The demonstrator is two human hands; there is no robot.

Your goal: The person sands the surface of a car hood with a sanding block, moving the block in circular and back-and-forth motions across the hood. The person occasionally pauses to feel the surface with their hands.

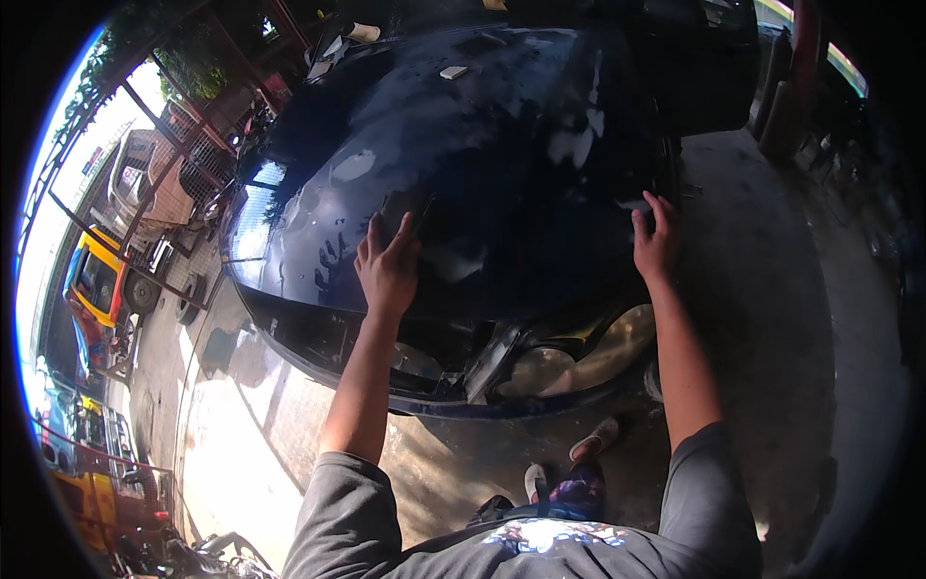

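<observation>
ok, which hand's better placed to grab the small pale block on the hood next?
Left, probably: the left hand is on or just over the hood, nearer the pale block in this view; the right hand is out by the hood's right edge. Both look empty.

The dark, shiny car hood (521,222) carries a small, pale block (452,72) toward its far end.

On my feed I see a car repair workshop: a dark car (516,246) with a patchy hood (463,145), concrete floor (772,318), mesh fencing (204,164) and, indistinct beyond, probably a yellow vehicle (99,275).
</observation>
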